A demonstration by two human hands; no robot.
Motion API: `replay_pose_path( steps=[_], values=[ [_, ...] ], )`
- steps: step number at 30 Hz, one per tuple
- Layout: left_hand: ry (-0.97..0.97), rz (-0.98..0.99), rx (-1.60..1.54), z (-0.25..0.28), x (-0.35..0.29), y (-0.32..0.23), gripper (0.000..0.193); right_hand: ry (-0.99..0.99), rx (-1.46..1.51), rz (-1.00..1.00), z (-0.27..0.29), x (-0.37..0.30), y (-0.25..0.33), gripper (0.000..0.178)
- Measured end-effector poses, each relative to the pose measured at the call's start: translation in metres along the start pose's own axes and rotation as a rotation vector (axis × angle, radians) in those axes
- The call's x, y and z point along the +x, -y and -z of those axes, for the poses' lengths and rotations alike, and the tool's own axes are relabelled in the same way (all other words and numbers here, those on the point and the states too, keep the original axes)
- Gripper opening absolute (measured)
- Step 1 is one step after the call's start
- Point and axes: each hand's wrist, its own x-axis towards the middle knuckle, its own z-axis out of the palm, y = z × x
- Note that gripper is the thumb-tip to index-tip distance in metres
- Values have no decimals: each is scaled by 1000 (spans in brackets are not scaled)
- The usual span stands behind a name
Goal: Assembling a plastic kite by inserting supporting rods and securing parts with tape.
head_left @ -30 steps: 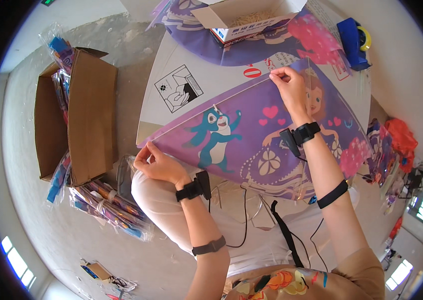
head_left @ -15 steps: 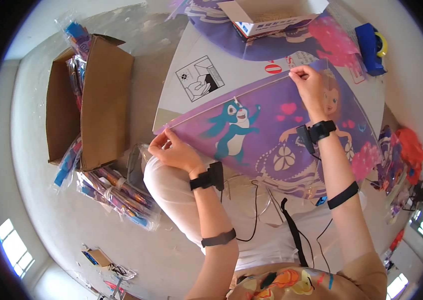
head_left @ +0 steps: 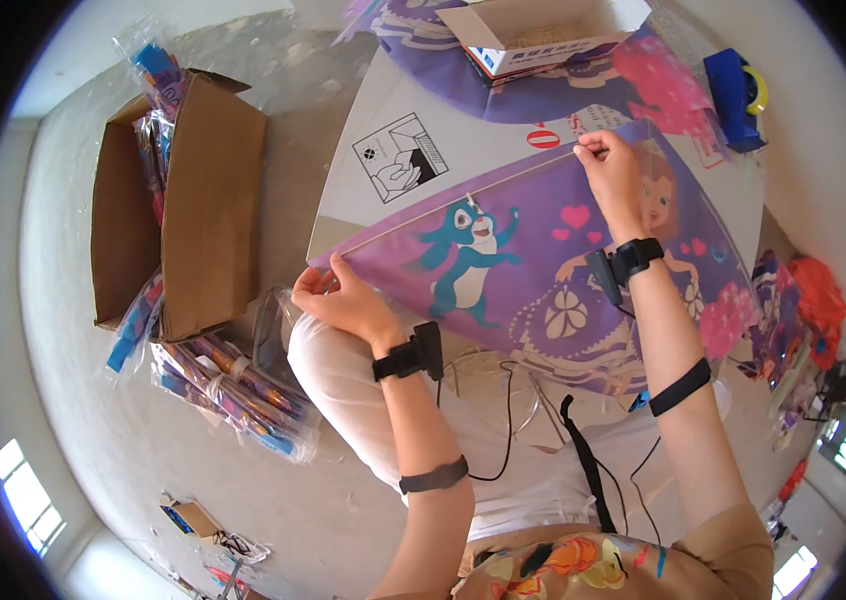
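A purple kite sail (head_left: 533,285), printed with a teal rabbit and a figure in a gown, lies over a white printed surface and reaches down toward my lap. Along its far edge runs a thin, pale rod (head_left: 413,220) with a small white fitting (head_left: 473,201) near the middle. My left hand (head_left: 348,305) is closed in a pinch at the sail's left corner, by the rod's end. Farther right, my right hand (head_left: 611,185) pinches the rod near its other end, thumb and forefinger together.
Beyond the sail stand an open white box (head_left: 553,52) and a blue tape dispenser (head_left: 736,100). An open cardboard box (head_left: 213,210) with wrapped packages is on the left, with bundled packages (head_left: 233,395) beside it. A red plastic bag (head_left: 823,310) lies at right.
Both hands have shifted very slightly left, keeping their pinches. The sail looks a little flatter at its left corner.
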Motion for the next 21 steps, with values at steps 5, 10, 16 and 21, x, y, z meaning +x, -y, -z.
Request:
replay_pose_path(
  steps=[5,10,16,21],
  values=[
    [56,31,-86,3,10,14,31,-17,32,-129,-7,4,-3,35],
    [150,140,-182,2,19,19,38,13,127,-266,1,24,-32,31],
    [257,338,-307,10,26,16,44,-1,190,-263,7,19,-17,24],
    [-18,-239,-155,22,15,-7,41,-128,402,-136,12,-15,31,17]
  ],
)
